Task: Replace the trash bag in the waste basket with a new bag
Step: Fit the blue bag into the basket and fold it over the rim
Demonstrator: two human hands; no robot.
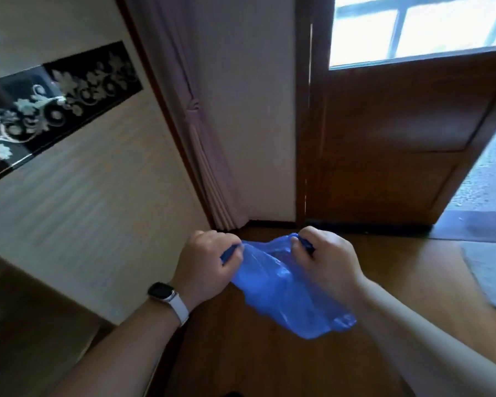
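Head view: left hand (209, 260) and right hand (325, 260) grip blue bag (281, 290).

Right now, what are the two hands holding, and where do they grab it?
A blue plastic bag. The left hand and right hand each grip its top edge, one at each side.

Wooden door (384, 138), folded curtain (206, 138), grey mat (490, 270), floral wall border (55, 104).

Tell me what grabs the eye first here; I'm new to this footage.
The blue bag at lower centre stands out, gripped at its top edge by the left hand and right hand. Behind it stands a brown door, upper right; a white-strapped watch sits on the left wrist.
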